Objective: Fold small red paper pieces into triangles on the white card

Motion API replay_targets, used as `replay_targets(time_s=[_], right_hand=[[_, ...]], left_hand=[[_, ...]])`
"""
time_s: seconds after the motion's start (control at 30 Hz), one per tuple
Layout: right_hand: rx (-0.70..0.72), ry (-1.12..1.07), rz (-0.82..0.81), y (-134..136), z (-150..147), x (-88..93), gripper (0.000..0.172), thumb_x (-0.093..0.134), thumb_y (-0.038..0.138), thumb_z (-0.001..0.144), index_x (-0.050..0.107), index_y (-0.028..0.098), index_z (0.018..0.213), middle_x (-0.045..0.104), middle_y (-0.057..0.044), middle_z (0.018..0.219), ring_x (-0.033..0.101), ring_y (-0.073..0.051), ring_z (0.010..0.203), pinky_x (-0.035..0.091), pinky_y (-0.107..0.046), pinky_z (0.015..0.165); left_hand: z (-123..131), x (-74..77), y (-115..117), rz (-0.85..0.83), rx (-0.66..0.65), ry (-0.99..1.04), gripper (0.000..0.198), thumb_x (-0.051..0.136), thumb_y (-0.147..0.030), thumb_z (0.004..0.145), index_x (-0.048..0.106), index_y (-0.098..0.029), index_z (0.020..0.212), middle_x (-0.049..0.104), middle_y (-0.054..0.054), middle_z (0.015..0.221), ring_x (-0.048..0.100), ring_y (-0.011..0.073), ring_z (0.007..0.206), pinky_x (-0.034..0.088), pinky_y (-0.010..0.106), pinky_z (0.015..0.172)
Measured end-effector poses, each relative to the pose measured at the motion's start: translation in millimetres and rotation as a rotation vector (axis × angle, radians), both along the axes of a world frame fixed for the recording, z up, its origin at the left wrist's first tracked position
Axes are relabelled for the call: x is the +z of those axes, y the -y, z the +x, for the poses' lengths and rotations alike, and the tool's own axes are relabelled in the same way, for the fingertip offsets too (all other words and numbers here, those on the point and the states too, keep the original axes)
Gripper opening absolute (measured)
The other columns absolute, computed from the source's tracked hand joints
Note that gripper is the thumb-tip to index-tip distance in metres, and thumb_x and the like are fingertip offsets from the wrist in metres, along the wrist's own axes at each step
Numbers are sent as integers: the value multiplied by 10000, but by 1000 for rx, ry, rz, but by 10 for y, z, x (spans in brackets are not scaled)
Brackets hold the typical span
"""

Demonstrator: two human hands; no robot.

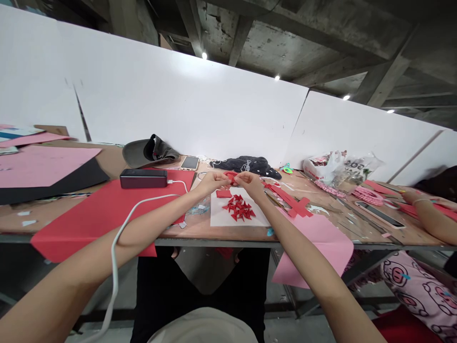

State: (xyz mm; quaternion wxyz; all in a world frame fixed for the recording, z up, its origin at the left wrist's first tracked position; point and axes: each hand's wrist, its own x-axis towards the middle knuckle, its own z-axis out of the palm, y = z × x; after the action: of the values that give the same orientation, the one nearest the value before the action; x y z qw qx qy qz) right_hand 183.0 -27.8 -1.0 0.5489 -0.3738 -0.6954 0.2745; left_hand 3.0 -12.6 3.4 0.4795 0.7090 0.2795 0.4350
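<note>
Between my two hands, above the far part of a white sheet (217, 216), is a small piece of red paper (231, 177). My left hand (214, 182) pinches its left side, and my right hand (250, 183) pinches the right side. The fingers partly hide its shape. Just below my hands, a pile of small pointed folded red paper pieces (241, 208) lies on the white sheet. A flat red paper rectangle (223, 194) rests at the sheet's upper left, close under my left hand.
A white cable (126, 219) runs from a dark power bank (143, 178) across my left arm. Red card (96, 209) lies left, pink paper (317, 243) and red strips (291, 200) right. Behind are a cap (148, 150), phone (190, 163) and dark cloth (250, 164). Another person's arm (428, 214) is far right.
</note>
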Motion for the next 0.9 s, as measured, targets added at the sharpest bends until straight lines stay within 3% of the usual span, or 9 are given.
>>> replay_targets(time_s=[0.2, 0.4, 0.9], right_hand=[[25, 18, -7, -10, 7, -12, 237, 685, 393, 678, 630, 166, 714, 672, -42, 700, 636, -166, 652, 523, -301, 651], [57, 74, 2, -2, 16, -16, 173, 669, 330, 708, 633, 161, 717, 659, -42, 676, 627, -162, 630, 510, -289, 626], [6, 37, -35, 6, -13, -38, 222, 669, 384, 693, 610, 171, 704, 669, -41, 687, 638, -166, 633, 521, -298, 626]], left_hand=[[-11, -2, 4, -27, -60, -51, 291, 697, -401, 689, 704, -134, 808, 707, 88, 766, 650, 180, 734, 490, 263, 659], [-20, -52, -83, -61, -53, -109, 291, 707, -403, 680, 724, -129, 778, 712, 100, 736, 655, 190, 685, 497, 283, 651], [-11, -65, -89, 44, -47, -134, 298, 684, -412, 704, 722, -131, 798, 713, 103, 755, 650, 188, 689, 473, 254, 584]])
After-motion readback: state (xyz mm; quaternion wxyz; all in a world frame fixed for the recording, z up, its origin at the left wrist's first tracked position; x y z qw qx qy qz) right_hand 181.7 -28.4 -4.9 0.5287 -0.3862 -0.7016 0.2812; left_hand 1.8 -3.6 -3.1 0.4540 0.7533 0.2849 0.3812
